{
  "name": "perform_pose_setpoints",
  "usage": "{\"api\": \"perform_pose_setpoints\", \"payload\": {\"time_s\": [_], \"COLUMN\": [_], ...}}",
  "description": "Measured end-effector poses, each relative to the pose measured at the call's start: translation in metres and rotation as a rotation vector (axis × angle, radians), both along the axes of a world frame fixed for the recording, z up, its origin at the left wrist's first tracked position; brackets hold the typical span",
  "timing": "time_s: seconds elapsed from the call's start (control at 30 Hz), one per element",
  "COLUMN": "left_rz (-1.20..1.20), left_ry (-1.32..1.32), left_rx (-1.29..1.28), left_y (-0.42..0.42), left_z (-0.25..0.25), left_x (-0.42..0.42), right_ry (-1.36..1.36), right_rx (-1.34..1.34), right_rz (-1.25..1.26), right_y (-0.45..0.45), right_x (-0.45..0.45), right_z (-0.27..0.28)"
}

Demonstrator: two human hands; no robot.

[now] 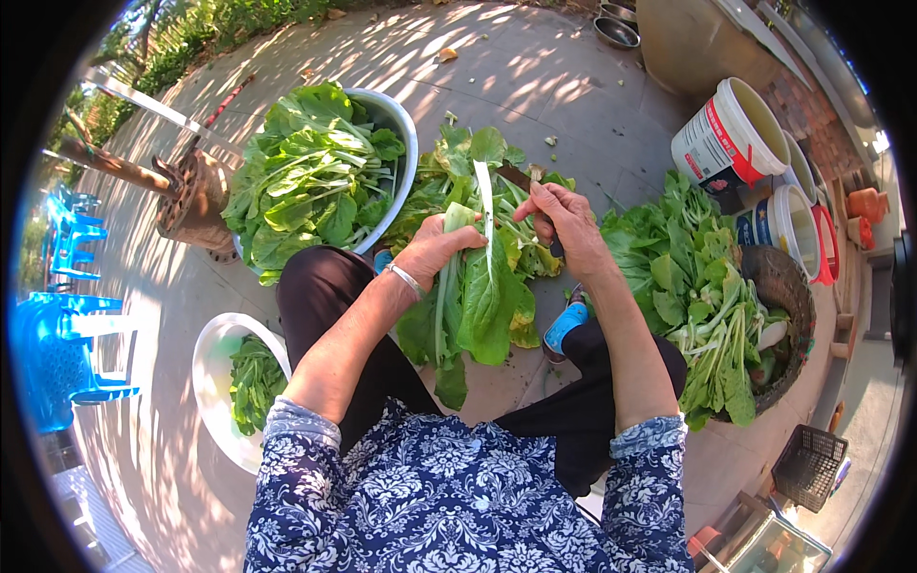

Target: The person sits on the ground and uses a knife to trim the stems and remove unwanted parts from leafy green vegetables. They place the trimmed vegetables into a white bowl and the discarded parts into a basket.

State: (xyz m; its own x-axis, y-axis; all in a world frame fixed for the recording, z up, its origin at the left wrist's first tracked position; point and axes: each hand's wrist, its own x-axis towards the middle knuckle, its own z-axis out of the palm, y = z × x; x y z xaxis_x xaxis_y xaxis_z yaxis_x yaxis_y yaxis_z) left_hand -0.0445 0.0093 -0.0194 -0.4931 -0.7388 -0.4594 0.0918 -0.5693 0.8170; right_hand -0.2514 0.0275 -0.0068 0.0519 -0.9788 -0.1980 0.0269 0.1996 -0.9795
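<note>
Between my knees, my left hand (435,247) grips a thick pale-green stalk of leafy greens (448,294), its cut end pointing up and its leaves hanging down. Beside it hangs a single leaf with a long white rib (488,286), close to my left fingertips. My right hand (562,222) holds a knife by its dark handle, and the rusty brown blade (514,177) points up and to the left, above the leaf rib. Below both hands lies a heap of leaves (437,183) on the paving, some of them yellowed.
A metal basin (410,136) heaped with greens stands at the upper left. Lower left is a white plastic basin (215,401) with a few leaves. On my right are a wicker basket (777,276) piled with greens and several plastic buckets (727,136). Blue plastic stools (54,358) stand far left.
</note>
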Motion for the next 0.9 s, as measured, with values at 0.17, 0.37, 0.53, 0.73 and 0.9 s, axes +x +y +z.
{"api": "perform_pose_setpoints", "payload": {"time_s": [0.17,0.37,0.53,0.73,0.9], "left_rz": [0.023,-0.026,-0.144,-0.117,-0.1], "left_ry": [0.113,0.085,0.067,0.046,0.027], "left_rx": [0.046,0.048,0.036,0.018,0.009], "left_y": [-0.003,0.0,-0.002,0.001,0.003], "left_z": [0.002,0.009,0.011,0.011,0.016], "left_x": [0.01,0.015,0.012,0.017,0.015], "right_ry": [0.038,0.411,0.963,0.445,0.539], "right_rx": [0.104,-0.052,-0.174,0.005,-0.021], "right_rz": [0.349,0.286,-0.207,0.196,0.371], "right_y": [0.013,0.011,-0.004,0.011,0.018], "right_x": [-0.004,-0.013,-0.035,-0.018,-0.016], "right_z": [0.009,0.0,-0.034,0.018,0.011]}}
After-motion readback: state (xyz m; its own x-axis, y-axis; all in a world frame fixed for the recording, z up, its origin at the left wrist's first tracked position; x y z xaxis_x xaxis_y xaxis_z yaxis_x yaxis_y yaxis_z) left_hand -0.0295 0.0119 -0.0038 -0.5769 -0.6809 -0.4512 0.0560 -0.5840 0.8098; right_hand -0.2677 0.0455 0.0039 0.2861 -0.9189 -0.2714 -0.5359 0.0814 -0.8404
